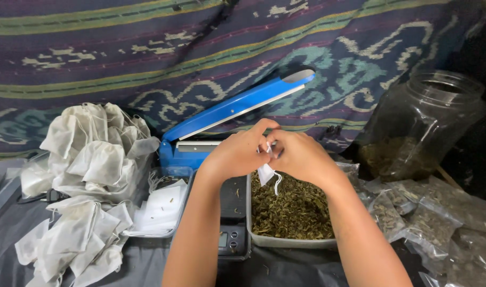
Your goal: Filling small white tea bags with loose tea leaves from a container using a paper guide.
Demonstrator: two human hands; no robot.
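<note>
Both of my hands meet above a grey tray (291, 242) filled with dried green-brown leaves. My left hand (237, 151) and my right hand (301, 154) pinch a small white drawstring filter bag (266, 172) between their fingertips. The bag hangs below the fingers, its string dangling over the leaves. A small black digital scale (233, 223) sits just left of the tray, partly hidden by my left forearm.
A blue heat sealer (232, 114) stands open behind my hands. A heap of white filter bags (88, 175) lies left, with a clear tray (160, 212) of flat ones. A clear jar (421, 127) of leaves and sealed leaf pouches (429, 212) sit right. Patterned cloth hangs behind.
</note>
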